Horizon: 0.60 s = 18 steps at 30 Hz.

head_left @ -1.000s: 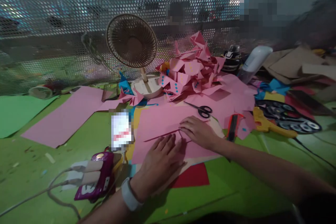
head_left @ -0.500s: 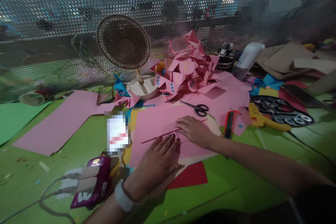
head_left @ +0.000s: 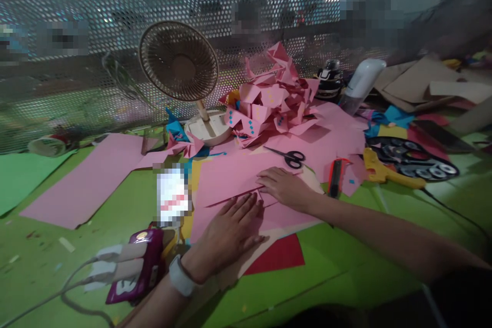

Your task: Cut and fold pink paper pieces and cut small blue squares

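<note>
My left hand (head_left: pixel 232 225) lies flat on pink paper (head_left: pixel 226 177), its fingers stretched out and a pale band on the wrist. Just beyond it, my right hand (head_left: pixel 284 187) presses down on the same paper, fingers extended and palm down. A folded edge of the paper runs between the two hands. Black-handled scissors (head_left: pixel 291 158) rest on pink paper above my right hand. To the right of that hand lies a red and black box cutter (head_left: pixel 336 178). A red sheet (head_left: pixel 280 256) shows from under the paper near my left hand.
A heap of folded pink paper (head_left: pixel 269 105) stands behind the hands, beside a fan (head_left: pixel 180 64). At left are a lit phone (head_left: pixel 172 195) and a purple power bank (head_left: pixel 140 261) with cables. A yellow glue gun (head_left: pixel 384 171) and black palette (head_left: pixel 411 159) lie at right.
Both hands stay pressed on the pink paper in nearly the same place. The view has shifted only slightly.
</note>
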### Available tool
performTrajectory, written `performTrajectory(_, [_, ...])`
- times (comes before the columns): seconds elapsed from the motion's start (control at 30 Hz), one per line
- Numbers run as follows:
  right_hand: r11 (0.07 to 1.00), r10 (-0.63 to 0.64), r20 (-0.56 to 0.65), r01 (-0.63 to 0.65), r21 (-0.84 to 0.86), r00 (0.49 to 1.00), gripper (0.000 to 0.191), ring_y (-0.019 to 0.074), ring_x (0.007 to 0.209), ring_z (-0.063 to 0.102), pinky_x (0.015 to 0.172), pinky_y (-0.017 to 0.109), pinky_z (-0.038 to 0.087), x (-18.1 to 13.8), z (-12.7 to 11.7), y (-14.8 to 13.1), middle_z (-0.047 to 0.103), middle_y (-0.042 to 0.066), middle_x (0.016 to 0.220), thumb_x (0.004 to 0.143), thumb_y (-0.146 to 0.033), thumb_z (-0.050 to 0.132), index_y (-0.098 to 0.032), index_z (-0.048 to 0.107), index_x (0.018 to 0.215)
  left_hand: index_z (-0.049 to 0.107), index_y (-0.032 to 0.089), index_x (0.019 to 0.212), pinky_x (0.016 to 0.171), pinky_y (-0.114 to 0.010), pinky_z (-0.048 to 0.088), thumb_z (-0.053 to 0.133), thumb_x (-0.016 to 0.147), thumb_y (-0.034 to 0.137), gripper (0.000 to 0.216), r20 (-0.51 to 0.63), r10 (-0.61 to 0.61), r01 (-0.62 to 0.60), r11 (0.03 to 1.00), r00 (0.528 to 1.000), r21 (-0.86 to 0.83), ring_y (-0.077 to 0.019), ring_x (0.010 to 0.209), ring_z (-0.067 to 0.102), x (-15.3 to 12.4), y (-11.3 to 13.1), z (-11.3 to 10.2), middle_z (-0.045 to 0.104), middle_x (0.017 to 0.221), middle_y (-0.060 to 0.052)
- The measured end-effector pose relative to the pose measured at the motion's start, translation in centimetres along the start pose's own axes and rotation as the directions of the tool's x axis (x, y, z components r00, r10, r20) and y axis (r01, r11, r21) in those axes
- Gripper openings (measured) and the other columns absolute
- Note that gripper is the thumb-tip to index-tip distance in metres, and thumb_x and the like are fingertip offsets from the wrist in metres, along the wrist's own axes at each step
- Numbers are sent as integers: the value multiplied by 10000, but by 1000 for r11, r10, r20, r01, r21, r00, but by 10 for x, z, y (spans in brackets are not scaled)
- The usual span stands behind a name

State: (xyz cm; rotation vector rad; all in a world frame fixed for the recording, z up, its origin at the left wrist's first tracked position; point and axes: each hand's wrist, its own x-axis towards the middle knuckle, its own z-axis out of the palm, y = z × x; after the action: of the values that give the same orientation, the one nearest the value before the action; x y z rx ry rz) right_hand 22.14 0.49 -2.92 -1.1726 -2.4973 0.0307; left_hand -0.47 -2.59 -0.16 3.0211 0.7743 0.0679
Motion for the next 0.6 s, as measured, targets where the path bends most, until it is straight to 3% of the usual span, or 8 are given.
performTrajectory(0.13, [1000,13,-9,-13,18,1000,261,224,1110,479,931,406,405,-1,1,2,575,102,1162,907,-255,454,-174,554,1134,168,148,1425,1072,-381,236,271,908,537,655,18,2,-2,1000,1000,-7,-224,1338,235,1,2,-3,290,1447,-104])
performTrajectory(0.27, [980,58,-92,-39,194,994,237,196,1087,506,952,377,400,5,-15,1,611,94,1105,917,-198,410,-157,589,1066,202,153,1416,1076,-395,229,273,913,526,630,20,-5,6,1000,1000,-10,-229,1341,223,1,4,-4,293,1447,-99])
performTrajectory(0.37, [908,177,-164,-97,407,970,224,177,1016,555,912,356,431,11,-38,1,634,72,1045,908,-216,420,-183,603,1034,224,158,1409,1075,-389,234,279,905,543,636,19,-23,24,1000,1000,-20,-223,1339,231,0,4,-5,303,1443,-99])
performTrajectory(0.5, [740,272,-110,-134,660,956,220,153,913,604,817,309,482,15,-67,4,649,60,990,887,-258,448,-178,599,1025,241,157,1402,1085,-393,217,277,912,527,615,29,-32,33,999,999,-36,-216,1344,220,-2,6,-6,297,1447,-96])
performTrajectory(0.6, [702,268,-67,-147,697,961,225,137,862,619,782,286,493,12,-74,6,659,53,957,885,-249,441,-165,589,1033,257,156,1395,1084,-404,214,291,907,531,617,19,-33,34,998,999,-44,-223,1343,220,-3,8,-8,299,1447,-99])
